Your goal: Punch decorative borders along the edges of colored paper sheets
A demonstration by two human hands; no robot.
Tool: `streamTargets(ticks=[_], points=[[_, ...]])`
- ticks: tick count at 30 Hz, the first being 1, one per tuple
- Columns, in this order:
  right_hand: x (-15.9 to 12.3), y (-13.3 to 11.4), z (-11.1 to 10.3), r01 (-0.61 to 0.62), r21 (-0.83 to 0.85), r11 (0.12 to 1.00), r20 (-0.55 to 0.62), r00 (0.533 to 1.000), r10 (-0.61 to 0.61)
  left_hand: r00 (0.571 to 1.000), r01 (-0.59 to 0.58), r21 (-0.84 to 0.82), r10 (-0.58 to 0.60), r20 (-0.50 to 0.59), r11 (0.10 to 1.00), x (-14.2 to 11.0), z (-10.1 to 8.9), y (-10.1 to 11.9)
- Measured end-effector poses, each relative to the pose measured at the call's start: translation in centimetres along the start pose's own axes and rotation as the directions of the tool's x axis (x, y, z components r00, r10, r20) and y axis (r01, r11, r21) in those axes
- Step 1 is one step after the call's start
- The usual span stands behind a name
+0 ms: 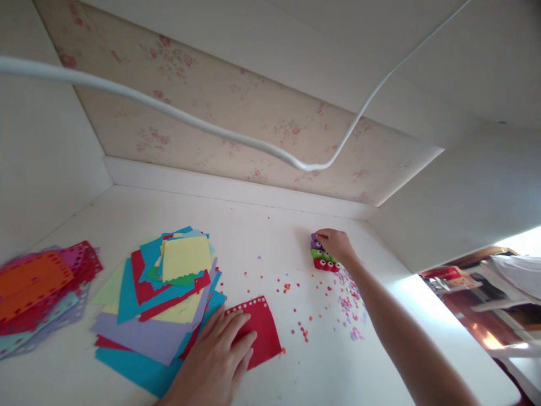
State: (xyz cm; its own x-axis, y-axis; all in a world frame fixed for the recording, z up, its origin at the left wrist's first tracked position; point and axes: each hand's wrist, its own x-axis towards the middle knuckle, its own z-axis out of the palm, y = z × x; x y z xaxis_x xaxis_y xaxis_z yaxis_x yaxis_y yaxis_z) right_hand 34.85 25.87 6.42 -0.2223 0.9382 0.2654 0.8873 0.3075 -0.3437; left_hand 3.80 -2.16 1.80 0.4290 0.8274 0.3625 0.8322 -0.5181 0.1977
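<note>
My left hand point(220, 355) lies flat with fingers stretched out on a red paper sheet point(262, 332) whose top edge is punched with small holes. My right hand point(337, 245) reaches far across the white desk point(274, 237) and closes its fingers on a stack of small paper punches point(321, 256), purple, green and red with eye-like dots. Tiny paper dots point(321, 304) in red, orange and pink are scattered between the hands.
A loose pile of coloured paper sheets point(160, 299) lies left of my left hand. Punched sheets point(38, 287) in orange, red and purple sit at the far left. A white cable point(236, 138) hangs across the view. The desk's right edge point(443, 316) drops off to a room.
</note>
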Motion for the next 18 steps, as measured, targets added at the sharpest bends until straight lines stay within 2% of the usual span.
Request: streamTargets(ticks=[4, 7, 9, 12, 13, 15, 16, 17, 18], points=[[-0.1, 0.1, 0.1, 0.016, 0.01, 1.0, -0.012, 1.0, -0.016, 0.997, -0.071, 0.026, 0.071, 0.003, 0.997, -0.2, 0.0, -0.3], [-1.1, -0.9, -0.2, 0.017, 0.042, 0.999, -0.084, 0.996, -0.014, 0.999, -0.052, -0.013, 0.052, -0.013, 0.999, 0.0, -0.3, -0.2], [-2.7, -2.6, -0.4, 0.017, 0.087, 0.996, -0.121, 0.993, -0.006, 0.999, -0.017, -0.078, 0.014, -0.034, 0.997, 0.2, -0.6, 0.0], [-7.0, -7.1, -1.1, 0.014, 0.253, 0.967, -0.12, 0.993, 0.016, 0.998, 0.008, -0.188, -0.019, -0.058, 0.982, 0.4, -1.2, 0.5], [-8.9, -9.0, -1.5, -0.008, 0.424, 0.906, -0.099, 0.994, 0.055, 0.998, 0.014, -0.223, -0.029, -0.064, 0.975, 0.4, -1.4, 0.6], [-12.6, -12.6, -2.7, 0.009, 0.749, 0.663, -0.027, 0.999, 0.017, 0.997, 0.035, -0.299, -0.055, -0.06, 0.953, 0.5, -1.6, 0.8], [-14.3, -14.1, -3.6, 0.025, 0.84, 0.542, 0.006, 0.998, -0.057, 0.996, 0.054, -0.337, -0.075, -0.05, 0.94, 0.6, -1.7, 0.9], [-15.9, -15.4, -4.6, 0.04, 0.882, 0.47, 0.028, 0.99, -0.137, 0.995, 0.072, -0.374, -0.09, -0.031, 0.925, 0.6, -1.7, 0.9], [-17.2, -16.3, -5.6, 0.09, 0.881, 0.464, 0.006, 0.98, -0.2, 0.995, 0.089, -0.404, -0.101, -0.008, 0.91, 0.6, -1.8, 0.9]])
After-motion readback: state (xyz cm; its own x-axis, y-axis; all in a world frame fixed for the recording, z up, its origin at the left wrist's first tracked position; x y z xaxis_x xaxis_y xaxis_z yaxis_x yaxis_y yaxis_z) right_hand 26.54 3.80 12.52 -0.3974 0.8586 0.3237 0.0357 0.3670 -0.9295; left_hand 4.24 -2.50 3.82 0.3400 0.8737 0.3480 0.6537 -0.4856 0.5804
